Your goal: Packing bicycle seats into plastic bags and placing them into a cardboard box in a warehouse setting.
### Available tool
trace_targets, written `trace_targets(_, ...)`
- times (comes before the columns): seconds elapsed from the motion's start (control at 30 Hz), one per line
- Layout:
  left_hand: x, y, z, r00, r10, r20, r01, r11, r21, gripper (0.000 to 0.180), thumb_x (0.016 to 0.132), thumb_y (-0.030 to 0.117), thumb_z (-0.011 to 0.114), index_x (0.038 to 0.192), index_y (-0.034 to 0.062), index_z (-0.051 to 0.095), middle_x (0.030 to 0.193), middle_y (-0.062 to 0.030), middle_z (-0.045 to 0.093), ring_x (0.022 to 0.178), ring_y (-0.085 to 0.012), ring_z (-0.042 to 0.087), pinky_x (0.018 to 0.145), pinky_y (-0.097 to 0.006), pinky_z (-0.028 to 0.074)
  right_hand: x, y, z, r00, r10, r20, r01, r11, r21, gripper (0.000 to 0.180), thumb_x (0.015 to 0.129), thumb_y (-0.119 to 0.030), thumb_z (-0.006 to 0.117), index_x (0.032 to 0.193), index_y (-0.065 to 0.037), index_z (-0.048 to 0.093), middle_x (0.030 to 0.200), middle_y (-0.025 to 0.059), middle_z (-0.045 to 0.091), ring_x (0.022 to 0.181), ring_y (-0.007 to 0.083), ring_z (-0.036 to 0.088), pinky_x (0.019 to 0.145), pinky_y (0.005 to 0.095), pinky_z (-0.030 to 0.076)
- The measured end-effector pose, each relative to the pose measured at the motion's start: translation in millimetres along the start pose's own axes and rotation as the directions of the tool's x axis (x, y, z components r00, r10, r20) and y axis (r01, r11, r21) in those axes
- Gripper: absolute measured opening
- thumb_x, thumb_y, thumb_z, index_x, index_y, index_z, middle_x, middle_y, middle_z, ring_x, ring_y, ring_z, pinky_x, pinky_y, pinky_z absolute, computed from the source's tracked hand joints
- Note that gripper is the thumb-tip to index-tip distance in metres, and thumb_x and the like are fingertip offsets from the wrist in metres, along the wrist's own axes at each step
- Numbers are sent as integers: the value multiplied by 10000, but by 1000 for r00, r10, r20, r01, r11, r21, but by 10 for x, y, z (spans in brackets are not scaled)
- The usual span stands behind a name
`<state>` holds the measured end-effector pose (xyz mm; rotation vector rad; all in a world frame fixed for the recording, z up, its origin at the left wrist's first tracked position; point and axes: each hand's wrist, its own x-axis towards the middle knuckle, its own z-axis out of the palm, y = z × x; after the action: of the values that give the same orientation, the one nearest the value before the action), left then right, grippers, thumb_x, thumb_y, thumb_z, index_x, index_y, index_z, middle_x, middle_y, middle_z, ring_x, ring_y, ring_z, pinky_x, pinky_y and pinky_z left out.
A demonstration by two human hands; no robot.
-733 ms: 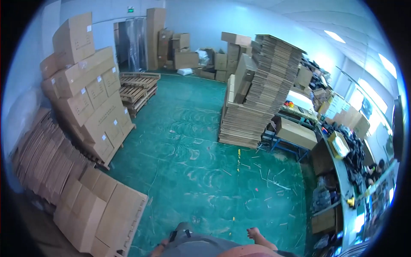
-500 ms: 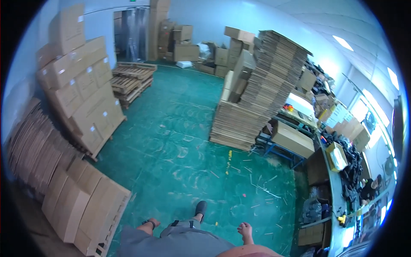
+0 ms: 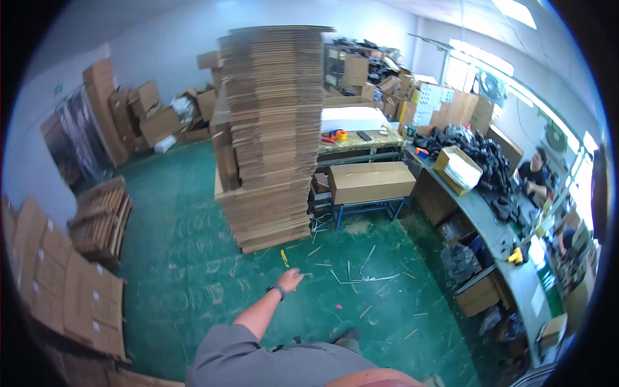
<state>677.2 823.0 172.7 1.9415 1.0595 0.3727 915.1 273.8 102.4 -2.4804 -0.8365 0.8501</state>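
Your left hand is over the floor, fingers partly curled, pinch on anything uncertain; your right hand is out of view. The cardboard stack stands beyond: sheets probably stiff, light singly, heavy together, best gripped by opposite edges. Versus the earlier frame, your view has swung right and your left hand is further out.

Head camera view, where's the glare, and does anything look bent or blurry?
Head view: glare washes out the window at upper right; head view: the long workbench curves with the fisheye distortion; head view: the left hand looks slightly soft.
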Motion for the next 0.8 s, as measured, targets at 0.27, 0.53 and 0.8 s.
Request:
trace_targets(0.27,2907,3197,-1020,749,475,-462,-488,867,99,364,952,252,737,1229,19,702,1133,-180,769,1012,-304,743,903,-408,576,1458,-425,26,978,208,-22,-182,898,401,146,946,-184,652,942,-38,663,795,110,642,680,302,668,583,474,542)
trace_targets(0.53,5101,5929,-2440,183,799,-573,-153,599,786,844,919,427,742,1525,-63,417,1512,-295,509,1397,-441,484,1186,-538,369,3221,718,-1642,932,362,-19,-315,836,449,195,908,-152,674,764,-19,672,624,103,593,587,268,642,493,455,516)
trace_targets(0.8,6465,7314,-4071,-121,793,-597,547,555,627,1121,871,847,548,1571,-16,403,1610,-275,418,1526,-397,363,1230,-623,262,5727,658,-3486,818,536,-209,-55,435,899,98,1017,-181,575,1028,-93,619,820,27,619,570,134,590,422,291,441)
